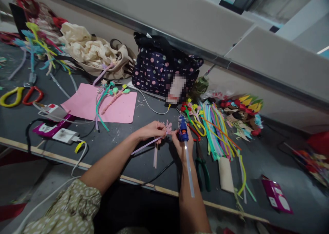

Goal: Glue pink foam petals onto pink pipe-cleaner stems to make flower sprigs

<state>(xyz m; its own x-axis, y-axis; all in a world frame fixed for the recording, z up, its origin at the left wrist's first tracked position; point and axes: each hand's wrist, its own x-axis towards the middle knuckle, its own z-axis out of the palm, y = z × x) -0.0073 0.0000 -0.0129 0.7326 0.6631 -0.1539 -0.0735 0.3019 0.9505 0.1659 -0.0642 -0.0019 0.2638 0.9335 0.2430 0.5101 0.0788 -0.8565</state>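
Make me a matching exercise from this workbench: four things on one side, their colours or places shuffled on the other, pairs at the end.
Column one
1. hot glue gun
2. scissors
3. paper sheet
4. fabric bag

Column two
A. dark blue with spots, behind the work area
B. one yellow handle loop, one red
C. at the right hand, a translucent glue stick jutting from it
D. pink, beneath pipe-cleaner flowers

Pairs: 1-C, 2-B, 3-D, 4-A

The glue gun (183, 131) partly hides the right hand (180, 147).
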